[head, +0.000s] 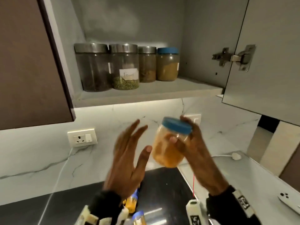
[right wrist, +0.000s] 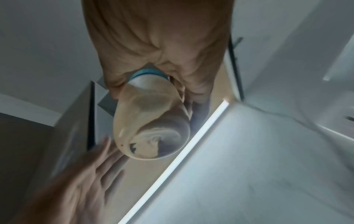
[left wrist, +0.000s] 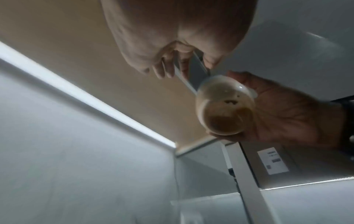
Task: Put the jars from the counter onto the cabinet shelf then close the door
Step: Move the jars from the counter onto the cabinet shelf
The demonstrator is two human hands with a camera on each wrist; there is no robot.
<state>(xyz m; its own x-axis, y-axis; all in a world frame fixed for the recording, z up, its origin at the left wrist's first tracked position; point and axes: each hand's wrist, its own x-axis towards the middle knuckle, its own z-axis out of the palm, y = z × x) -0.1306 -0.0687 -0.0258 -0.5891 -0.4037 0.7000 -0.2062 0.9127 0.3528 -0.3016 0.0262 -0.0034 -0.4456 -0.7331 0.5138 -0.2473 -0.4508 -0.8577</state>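
My right hand (head: 191,140) grips a clear jar with a blue lid (head: 170,146), filled with orange-brown powder and tilted, below the cabinet shelf (head: 146,95). The same jar (right wrist: 151,124) shows from below in the right wrist view and again as the jar (left wrist: 224,109) in the left wrist view. My left hand (head: 129,153) is spread flat just left of the jar, fingers straight, holding nothing. Several jars (head: 125,67) stand in a row on the shelf. Two small jars (head: 131,203) with yellow contents sit on the counter, partly hidden by my left wrist.
The cabinet door (head: 266,54) hangs open at the right on its hinge (head: 235,58). A dark closed door (head: 29,62) is at the left. A wall socket (head: 82,138) with a white cable sits on the marble backsplash. A black cooktop (head: 162,189) lies on the counter.
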